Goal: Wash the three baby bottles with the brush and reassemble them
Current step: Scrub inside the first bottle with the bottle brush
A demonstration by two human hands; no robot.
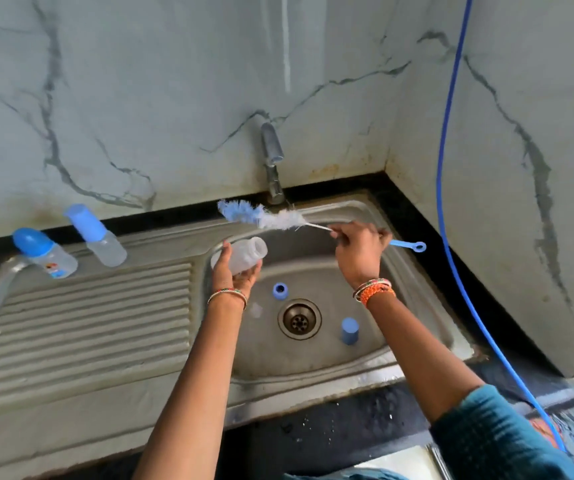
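Note:
My left hand (232,270) grips an open clear baby bottle (244,252) over the sink basin, its mouth tilted up and to the right. My right hand (358,251) holds the bottle brush (261,216) by its wire stem; the blue and white bristles point left, above the bottle, outside it. The brush's blue loop handle (413,245) sticks out to the right. A blue screw ring (279,291) and a blue cap (349,330) lie in the basin beside the drain (299,319). A clear nipple (255,310) seems to lie left of the drain. Two capped bottles (45,252) (95,233) stand at the drainboard's back left.
The steel sink (313,372) has a ribbed drainboard (88,323) on its left. A chrome tap (271,161) comes out of the marble wall above the basin; no water flow is visible. A blue hose (446,168) hangs down the right wall. Wet black counter edges the front.

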